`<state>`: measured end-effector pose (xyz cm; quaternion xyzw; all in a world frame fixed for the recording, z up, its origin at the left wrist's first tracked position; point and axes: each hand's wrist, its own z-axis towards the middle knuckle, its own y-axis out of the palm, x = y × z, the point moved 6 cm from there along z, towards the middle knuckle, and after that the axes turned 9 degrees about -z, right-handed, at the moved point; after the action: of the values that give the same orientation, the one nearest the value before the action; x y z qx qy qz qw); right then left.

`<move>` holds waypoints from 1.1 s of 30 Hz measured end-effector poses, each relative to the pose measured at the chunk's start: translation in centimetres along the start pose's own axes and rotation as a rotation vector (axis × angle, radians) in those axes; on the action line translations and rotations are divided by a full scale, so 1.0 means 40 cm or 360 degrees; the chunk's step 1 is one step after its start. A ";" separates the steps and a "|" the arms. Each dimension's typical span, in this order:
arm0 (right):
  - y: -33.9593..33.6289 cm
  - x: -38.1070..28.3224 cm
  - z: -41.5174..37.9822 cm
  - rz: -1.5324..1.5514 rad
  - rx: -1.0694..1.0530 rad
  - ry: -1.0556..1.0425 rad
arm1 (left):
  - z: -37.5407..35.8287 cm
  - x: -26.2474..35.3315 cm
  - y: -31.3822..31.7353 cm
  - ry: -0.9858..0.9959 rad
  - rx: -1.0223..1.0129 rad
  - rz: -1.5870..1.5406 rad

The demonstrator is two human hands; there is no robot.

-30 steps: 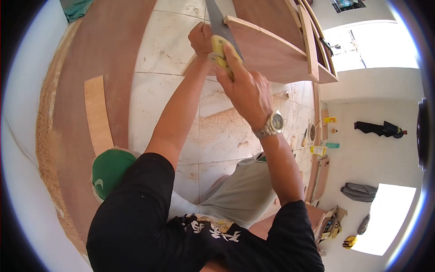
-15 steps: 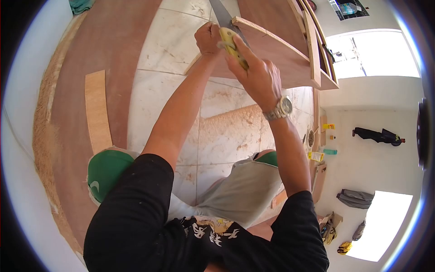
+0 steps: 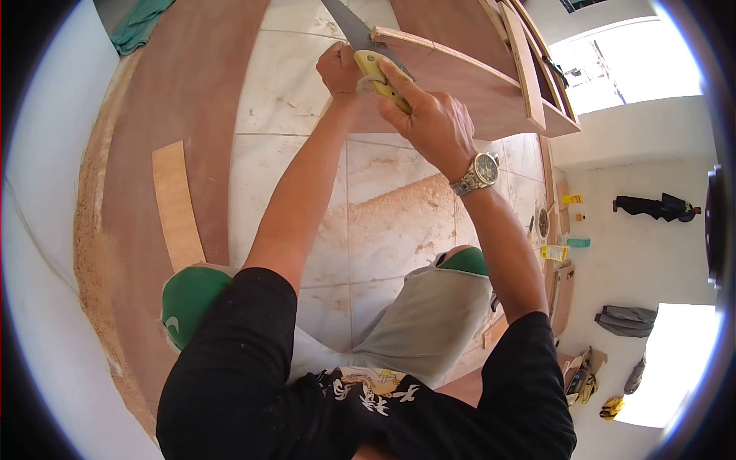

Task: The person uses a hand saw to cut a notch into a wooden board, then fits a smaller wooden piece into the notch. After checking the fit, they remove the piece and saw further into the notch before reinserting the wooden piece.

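Observation:
My right hand (image 3: pixel 437 126) is wrapped round the yellowish handle of a handsaw (image 3: pixel 351 27), index finger stretched along it. The toothed grey blade points up and away to the left, right at the near end of a brown wooden panel (image 3: pixel 452 84) with a pale edge. My left hand (image 3: pixel 339 69) is closed in a fist just left of the saw handle, close to the panel's end. What its fingers hold is hidden, and I cannot tell if they grip wood there. A metal watch (image 3: pixel 483 170) sits on my right wrist.
Sawdust (image 3: pixel 406 199) lies on the white floor tiles (image 3: pixel 287 100). To the left, a light wood strip (image 3: pixel 179 203) rests on a long brown board (image 3: pixel 130 169). A wooden frame (image 3: pixel 525 65) rises at upper right. Bottles (image 3: pixel 555 252) stand along the right wall.
The view has shifted, so the panel and saw appear farther left. The saw handle sits slightly differently against the panel's end. Both hands keep their grips.

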<state>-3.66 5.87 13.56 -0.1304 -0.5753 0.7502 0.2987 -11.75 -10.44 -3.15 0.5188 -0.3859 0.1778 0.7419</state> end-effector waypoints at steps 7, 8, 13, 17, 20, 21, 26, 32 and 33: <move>-0.148 -0.007 -0.357 0.0071 -0.0014 0.0071 | -0.001 0.029 0.006 0.0025 0.0045 0.0131; -0.136 0.006 -0.335 0.0056 -0.0022 0.0056 | -0.008 0.030 0.003 -0.0005 0.0036 0.0131; 0.023 0.022 0.061 -0.0079 0.0055 -0.0123 | -0.015 0.040 0.011 0.0050 0.0066 -0.0091; -0.035 0.013 -0.044 0.0063 0.0009 0.0044 | 0.013 -0.003 0.003 0.0033 -0.0044 -0.0100; -0.128 0.036 -0.319 0.0025 -0.0036 0.0086 | 0.012 0.010 -0.004 0.0134 -0.0001 0.0140; -0.154 0.037 -0.385 0.0024 -0.0085 0.0104 | 0.009 0.022 0.000 0.0123 0.0018 0.0122; -0.042 0.069 -0.120 0.0104 -0.0148 0.0032 | 0.016 -0.019 -0.014 0.0078 -0.0060 0.0109; 0.047 -0.076 0.225 0.0065 -0.0065 -0.0066 | 0.010 -0.003 -0.006 0.0377 0.0035 0.0244; 0.057 -0.081 0.213 0.0103 -0.0096 -0.0048 | 0.011 -0.043 -0.015 0.0262 0.0041 0.0052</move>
<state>-6.38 -3.14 13.53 -0.1465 -0.5974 0.7437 0.2617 -12.62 -10.84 -4.75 0.5055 -0.3296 0.2368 0.7614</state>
